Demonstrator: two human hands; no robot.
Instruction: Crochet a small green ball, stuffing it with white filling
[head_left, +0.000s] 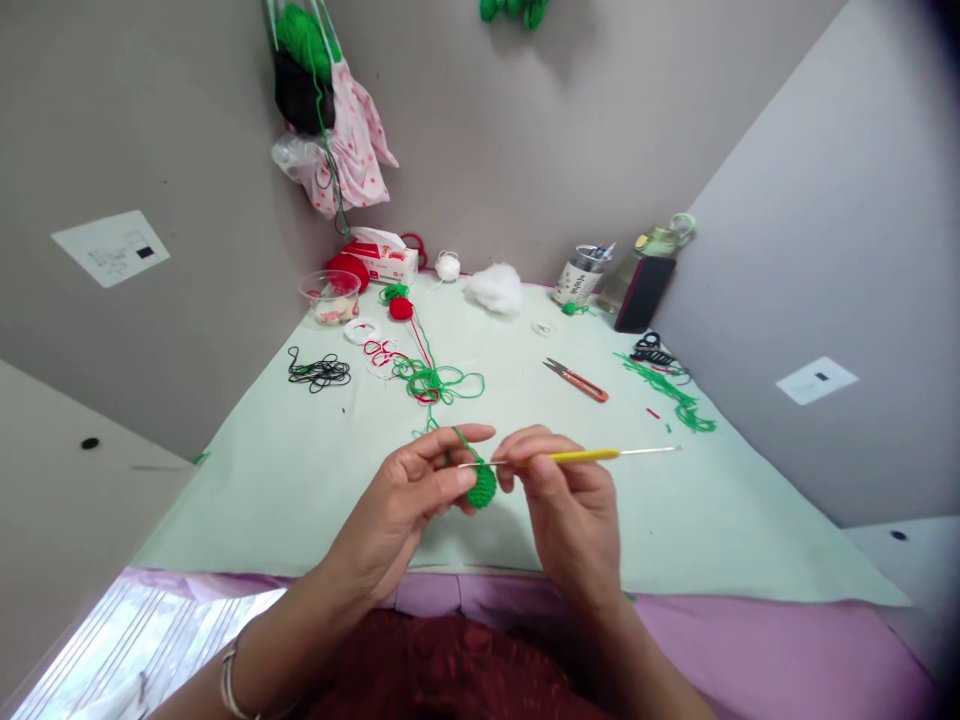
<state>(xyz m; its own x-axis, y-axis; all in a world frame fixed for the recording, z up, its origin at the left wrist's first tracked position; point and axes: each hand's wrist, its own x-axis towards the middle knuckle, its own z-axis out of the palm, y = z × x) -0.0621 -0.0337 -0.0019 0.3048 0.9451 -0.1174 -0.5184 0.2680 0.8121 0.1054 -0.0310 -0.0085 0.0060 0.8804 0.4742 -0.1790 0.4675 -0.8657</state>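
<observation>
A cloth-covered desk (697,520) carries the work, and both hands are raised over its near edge, around the middle. The left hand (394,500) pinches a small crocheted piece between thumb and fingers, its index finger extended with a strand running off it; the right hand (574,510) is closed around a yellow-handled crochet hook (585,456), metal showing at both ends. Toward the desk's far left corner from the hands lie loose coils of green yarn (450,385); nearer the right edge rest orange-handled thread snips (576,382). The green crocheted piece (484,490) sits at the hook's left end, the shaft crossing its upper rim. The step in hand looks like forming a stitch there, though the loop is too small to read; the next move probably calls for an even strand and a gentle pull through.
</observation>
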